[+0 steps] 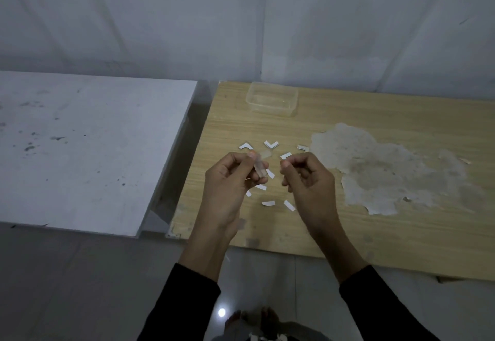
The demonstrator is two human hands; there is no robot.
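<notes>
table top [375, 115]: pale wood-grain laminate, matt, smooth
peeled patch [388, 169]: top layer gone, rough, chalky grey-white, ragged flaking edges
container [272, 101]: clear plastic, smooth, slight sheen
clear piece [260, 169]: translucent, looks like plastic, smooth
strips [289, 205]: white, paper-like, matt
white board [93, 139]: matt white, dark specks and smudges
sleeves [192, 295]: black cloth, matt
floor [254, 273]: pale tile, glossy, bright glare spot
</notes>
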